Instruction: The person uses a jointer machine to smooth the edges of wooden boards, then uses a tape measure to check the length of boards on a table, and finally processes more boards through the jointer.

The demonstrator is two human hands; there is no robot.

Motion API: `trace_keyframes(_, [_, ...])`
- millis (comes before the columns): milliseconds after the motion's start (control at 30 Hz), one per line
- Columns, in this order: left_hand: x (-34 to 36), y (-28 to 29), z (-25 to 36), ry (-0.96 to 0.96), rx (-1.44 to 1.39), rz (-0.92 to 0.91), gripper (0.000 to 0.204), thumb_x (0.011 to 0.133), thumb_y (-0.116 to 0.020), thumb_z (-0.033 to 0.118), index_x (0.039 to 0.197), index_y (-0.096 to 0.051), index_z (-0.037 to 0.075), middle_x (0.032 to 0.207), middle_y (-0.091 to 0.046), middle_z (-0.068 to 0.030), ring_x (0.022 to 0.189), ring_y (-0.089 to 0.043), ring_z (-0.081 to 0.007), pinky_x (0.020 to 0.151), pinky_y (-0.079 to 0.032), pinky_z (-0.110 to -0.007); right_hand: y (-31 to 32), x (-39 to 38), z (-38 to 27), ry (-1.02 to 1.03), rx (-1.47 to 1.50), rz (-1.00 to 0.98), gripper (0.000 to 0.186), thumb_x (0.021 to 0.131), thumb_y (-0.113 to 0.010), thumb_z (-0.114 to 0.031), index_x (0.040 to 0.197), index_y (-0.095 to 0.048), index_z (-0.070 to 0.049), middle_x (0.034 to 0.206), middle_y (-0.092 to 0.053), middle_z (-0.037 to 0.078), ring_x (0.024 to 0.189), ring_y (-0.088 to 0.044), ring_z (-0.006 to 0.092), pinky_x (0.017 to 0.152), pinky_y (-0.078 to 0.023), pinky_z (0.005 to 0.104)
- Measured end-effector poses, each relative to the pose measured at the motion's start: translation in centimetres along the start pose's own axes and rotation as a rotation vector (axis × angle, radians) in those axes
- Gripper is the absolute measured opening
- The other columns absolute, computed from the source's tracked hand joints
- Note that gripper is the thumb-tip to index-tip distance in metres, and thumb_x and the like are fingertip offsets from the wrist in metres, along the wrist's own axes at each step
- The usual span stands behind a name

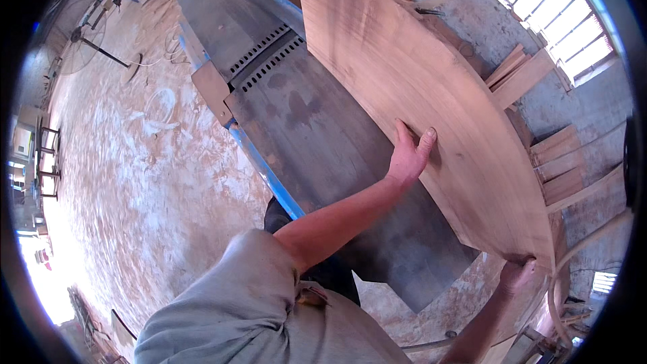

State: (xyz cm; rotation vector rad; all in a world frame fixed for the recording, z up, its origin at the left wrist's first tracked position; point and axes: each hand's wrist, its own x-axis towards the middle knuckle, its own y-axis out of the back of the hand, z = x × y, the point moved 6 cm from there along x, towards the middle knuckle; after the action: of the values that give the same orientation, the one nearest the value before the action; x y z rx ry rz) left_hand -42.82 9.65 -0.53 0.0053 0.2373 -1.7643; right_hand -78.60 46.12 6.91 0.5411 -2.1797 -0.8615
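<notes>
Wooden, broad and pale, with one long side bowed outward: a big board [438,94], reaching from beside the right hand, past the left hand, to well beyond both. Left hand [408,155] laid against the face of the board near its straight edge, thumb and forefinger spread in a V, other fingers out of sight. Right hand [517,275] curled at the near end of the board, touching a corner (fingertips partly hidden, so impossible to tell whether pinching the edge or merely pushing).

Just left of the left hand, a long grey metal counter [323,141] with a blue side rail [266,172]; farther ahead of that hand, two rows of slots [272,64] across the metal, with a narrow gap between. Hard to tell from above how firmly seated on the metal along the straight edge. Beyond both hands to the right, loose planks [559,168] against the wall.

Likeliest trouble, as a judgement: tipping or twisting, from so much length ahead of the left hand without a hold. Also possible: fingers carried too near the gap, from leaving the left hand low on the board.
</notes>
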Motion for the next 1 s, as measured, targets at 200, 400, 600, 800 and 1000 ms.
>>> trace_keyframes(200, [1.5, 2.4, 0.1, 0.005, 0.104, 0.041, 0.104, 0.089, -0.055, 0.061, 0.144, -0.008, -0.014, 0.139, -0.040, -0.0315, 0.130, -0.043, -0.0369, 0.106, -0.037, -0.038, -3.7, 0.1, -4.0, -0.356, 1.132, 0.062, 0.040, 0.095, -0.050, -0.036, 0.108, -0.063, -0.001, 0.120, -0.060, 0.015, 0.117, -0.053, 0.0241, 0.102, -0.040, 0.0408])
trace_keyframes(400, [5.1, 6.6, 2.6, -0.019, 0.046, 0.013, 0.096, 0.091, -0.054, 0.058, 0.142, -0.015, -0.013, 0.131, -0.050, -0.0312, 0.123, -0.052, -0.0378, 0.100, -0.043, -0.039, -5.1, 0.6, -10.0, -0.010, -0.426, -0.014, 0.036, 0.095, -0.050, -0.031, 0.104, -0.062, 0.002, 0.112, -0.064, 0.016, 0.101, -0.061, 0.0247, 0.092, -0.048, 0.0411])
trace_keyframes(600, [10.0, 12.0, 4.8, 0.033, 0.075, 0.024, 0.077, 0.091, -0.055, 0.059, 0.128, -0.037, -0.005, 0.112, -0.062, -0.0235, 0.106, -0.061, -0.0302, 0.089, -0.047, -0.038, -11.2, 2.1, -15.3, -0.198, 0.233, -0.057, 0.041, 0.092, -0.053, -0.029, 0.113, -0.058, 0.005, 0.119, -0.060, 0.018, 0.107, -0.058, 0.0265, 0.096, -0.044, 0.0411])
trace_keyframes(800, [15.1, 17.2, 5.3, 0.020, 0.129, 0.089, 0.066, 0.091, -0.051, 0.064, 0.108, -0.049, 0.001, 0.087, -0.056, -0.0067, 0.080, -0.051, -0.0127, 0.072, -0.044, -0.030, -16.5, 2.1, -20.2, -0.553, 0.973, 0.101, 0.059, 0.090, -0.058, -0.036, 0.134, -0.047, 0.002, 0.135, -0.049, 0.015, 0.124, -0.046, 0.0297, 0.107, -0.037, 0.0469])
trace_keyframes(1000, [19.5, 22.1, 7.2, 0.041, 0.022, 0.032, 0.073, 0.088, -0.054, 0.066, 0.120, -0.048, 0.000, 0.113, -0.055, -0.0127, 0.104, -0.052, -0.0218, 0.087, -0.045, -0.040, -22.5, 3.8, -27.7, -0.362, 1.256, -0.155, 0.069, 0.090, -0.062, -0.043, 0.142, -0.038, -0.005, 0.141, -0.044, 0.011, 0.130, -0.041, 0.0291, 0.112, -0.031, 0.0477])
